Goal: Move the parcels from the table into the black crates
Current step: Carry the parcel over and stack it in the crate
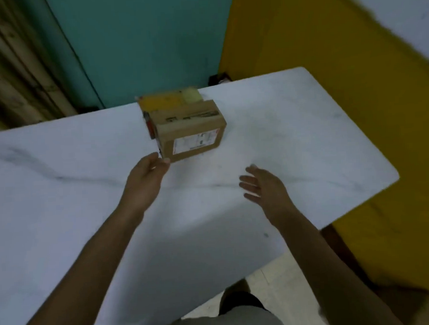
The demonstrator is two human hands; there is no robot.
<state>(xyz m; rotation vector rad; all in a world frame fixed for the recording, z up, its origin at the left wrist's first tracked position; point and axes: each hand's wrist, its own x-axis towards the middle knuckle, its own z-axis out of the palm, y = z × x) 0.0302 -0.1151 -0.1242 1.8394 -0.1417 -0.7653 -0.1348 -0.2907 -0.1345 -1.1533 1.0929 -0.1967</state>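
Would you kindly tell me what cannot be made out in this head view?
1. Black crates: none in frame, head view.
2. Brown parcel: print on its label blurred, unreadable.
3. Yellow parcel: lower part hidden behind the brown parcel.
4. Left hand: motion blur hides whether it touches the brown parcel.

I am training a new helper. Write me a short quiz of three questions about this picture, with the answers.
1. True or false: the right hand grips the box.
2. Which hand is nearer to the box? A. the left hand B. the right hand
3. Fill in the gap: the parcel behind the box is mostly ____ in colour.

Key
1. False: it is open and apart from the box.
2. A: its fingertips are at the near left corner of the box.
3. Yellow.
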